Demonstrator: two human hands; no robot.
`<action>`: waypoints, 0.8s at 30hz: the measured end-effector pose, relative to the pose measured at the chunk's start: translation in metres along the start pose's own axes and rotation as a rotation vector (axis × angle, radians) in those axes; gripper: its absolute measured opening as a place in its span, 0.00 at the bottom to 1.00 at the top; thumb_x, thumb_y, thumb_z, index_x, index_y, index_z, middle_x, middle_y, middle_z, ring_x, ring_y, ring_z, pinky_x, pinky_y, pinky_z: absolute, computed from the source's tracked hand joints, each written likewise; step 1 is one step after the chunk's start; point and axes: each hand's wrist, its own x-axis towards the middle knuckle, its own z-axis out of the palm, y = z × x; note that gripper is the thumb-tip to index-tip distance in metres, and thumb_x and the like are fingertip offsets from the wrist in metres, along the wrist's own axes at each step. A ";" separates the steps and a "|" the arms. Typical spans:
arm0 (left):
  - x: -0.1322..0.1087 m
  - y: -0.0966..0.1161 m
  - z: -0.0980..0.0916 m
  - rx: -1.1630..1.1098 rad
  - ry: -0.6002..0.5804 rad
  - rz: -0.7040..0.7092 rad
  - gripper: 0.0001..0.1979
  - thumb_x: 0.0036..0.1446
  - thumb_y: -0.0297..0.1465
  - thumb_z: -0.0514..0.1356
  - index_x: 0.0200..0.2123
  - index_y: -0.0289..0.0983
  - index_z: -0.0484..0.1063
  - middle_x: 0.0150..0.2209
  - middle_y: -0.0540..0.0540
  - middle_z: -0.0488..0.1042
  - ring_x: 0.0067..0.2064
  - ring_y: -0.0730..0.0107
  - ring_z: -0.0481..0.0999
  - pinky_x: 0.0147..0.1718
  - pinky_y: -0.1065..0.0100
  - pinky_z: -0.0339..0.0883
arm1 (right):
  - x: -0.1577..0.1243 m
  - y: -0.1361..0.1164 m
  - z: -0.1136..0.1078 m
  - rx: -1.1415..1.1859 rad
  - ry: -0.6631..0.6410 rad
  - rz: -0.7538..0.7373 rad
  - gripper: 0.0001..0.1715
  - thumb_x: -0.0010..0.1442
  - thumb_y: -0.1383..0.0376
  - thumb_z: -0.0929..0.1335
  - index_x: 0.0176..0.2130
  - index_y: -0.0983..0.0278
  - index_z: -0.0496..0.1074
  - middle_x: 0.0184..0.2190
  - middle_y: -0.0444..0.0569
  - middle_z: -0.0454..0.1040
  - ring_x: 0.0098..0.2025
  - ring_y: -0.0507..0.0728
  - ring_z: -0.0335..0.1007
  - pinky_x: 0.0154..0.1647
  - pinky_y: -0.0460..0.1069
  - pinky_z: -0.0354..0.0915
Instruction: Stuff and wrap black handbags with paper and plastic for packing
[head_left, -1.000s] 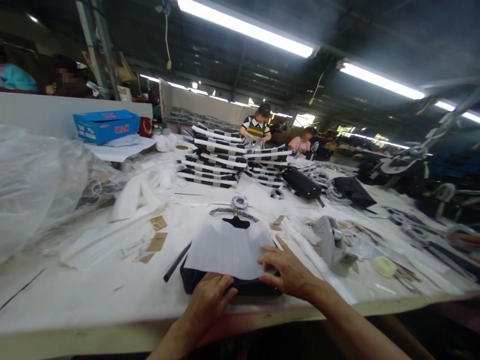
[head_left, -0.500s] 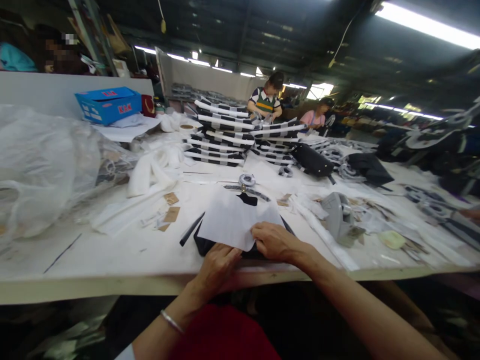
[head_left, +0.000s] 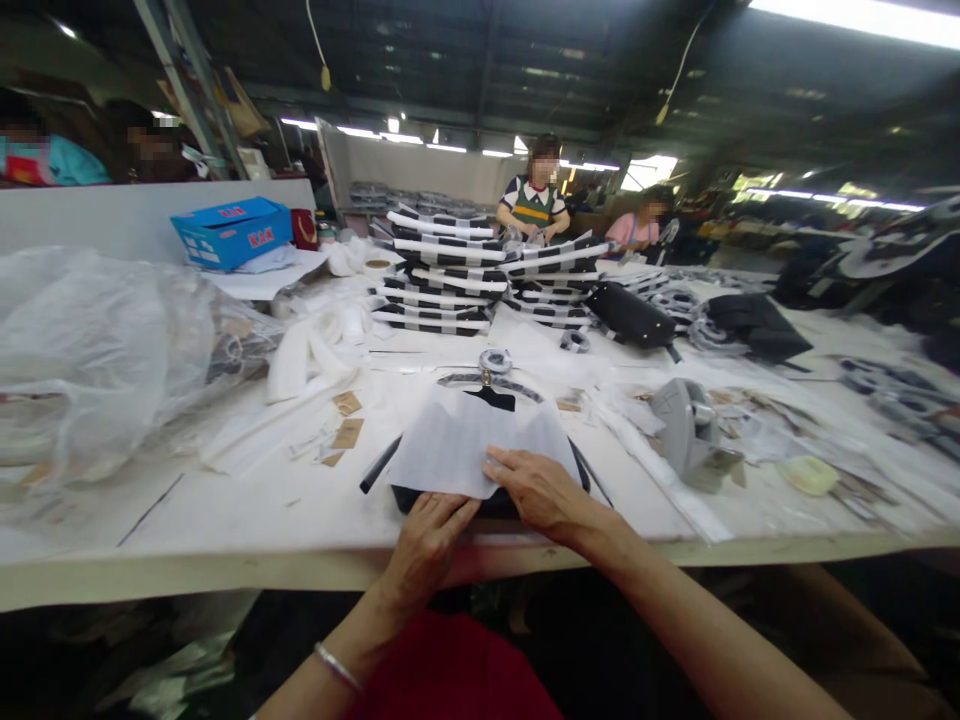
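A black bag (head_left: 491, 502) lies flat near the front edge of the white table (head_left: 247, 520), covered by a sheet of white paper (head_left: 472, 445). My left hand (head_left: 429, 540) rests at the bag's near edge, fingertips on the lower edge of the paper, fingers loosely together. My right hand (head_left: 541, 492) lies on the paper's lower right corner, fingers stretched out and pressing it down. The bag's metal-wrapped handle (head_left: 491, 375) pokes out beyond the paper's far edge.
Stacks of black-and-white striped bags (head_left: 450, 275) stand at mid table, with two people working behind them. Crumpled clear plastic (head_left: 97, 350) fills the left. A blue box (head_left: 232, 232), a grey tool (head_left: 686, 435), black bags (head_left: 630, 315) and paper scraps lie around.
The camera tilted down, then rose slightly. My hands drew closer together at the paper's lower edge, and the right hand shifted left onto the paper's corner.
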 end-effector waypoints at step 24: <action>-0.002 -0.010 0.003 0.034 0.135 0.118 0.20 0.64 0.18 0.48 0.53 0.35 0.70 0.45 0.43 0.78 0.51 0.68 0.76 0.52 0.65 0.71 | 0.020 0.000 0.009 -0.031 0.167 -0.014 0.19 0.63 0.76 0.61 0.49 0.65 0.74 0.51 0.54 0.77 0.52 0.58 0.72 0.63 0.53 0.59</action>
